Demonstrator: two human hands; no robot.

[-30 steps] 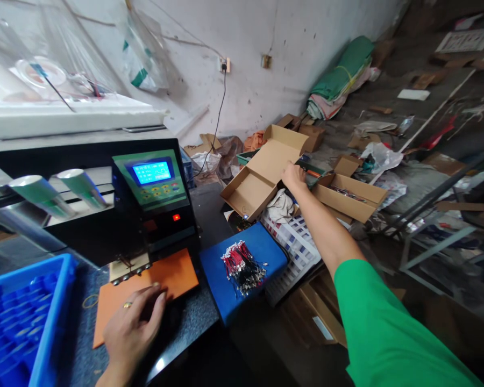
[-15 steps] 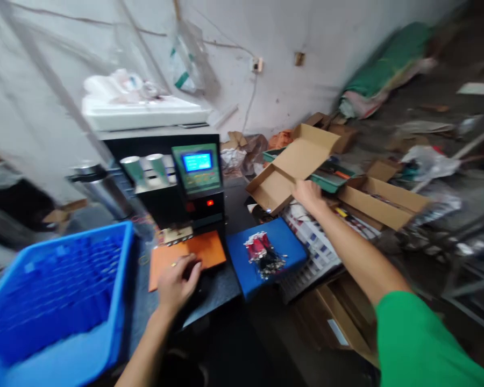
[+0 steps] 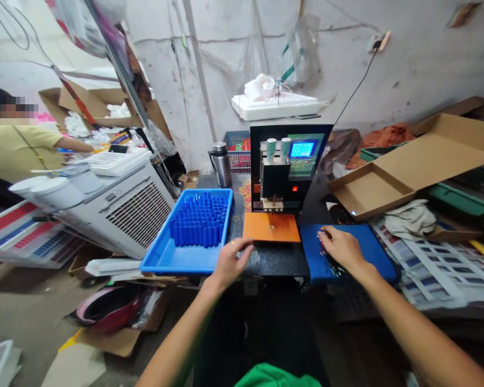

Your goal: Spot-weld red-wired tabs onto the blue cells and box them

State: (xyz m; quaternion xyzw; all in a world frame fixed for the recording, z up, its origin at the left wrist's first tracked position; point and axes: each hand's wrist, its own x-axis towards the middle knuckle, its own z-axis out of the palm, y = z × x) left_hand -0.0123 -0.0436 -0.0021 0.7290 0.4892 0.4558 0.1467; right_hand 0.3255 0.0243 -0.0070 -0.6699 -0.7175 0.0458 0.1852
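My left hand (image 3: 230, 262) hovers at the right rim of a blue tray (image 3: 161, 260), its fingers loosely bent and apart, with nothing visible in them. Inside the tray stand many blue cylinders (image 3: 197, 226) that look like battery cells. On a blue pad (image 3: 363, 242) to the right, my right hand (image 3: 341, 247) pinches at a bundle of short wires (image 3: 322, 246) with red and black parts; the hand covers most of it. Between my hands, an orange plate (image 3: 271, 228) lies before a black machine (image 3: 276, 180), which looks like a spot welder with a lit screen.
A steel flask (image 3: 221, 164) stands behind the tray. An open cardboard box (image 3: 375, 185) and a white plastic crate (image 3: 431, 266) are at the right. A white air cooler (image 3: 125, 201) stands at the left, with another person (image 3: 20, 145) beyond it.
My view has swung left. My right hand has left the cardboard box and come down on the wire bundle. My left hand has moved from the orange plate toward the tray.
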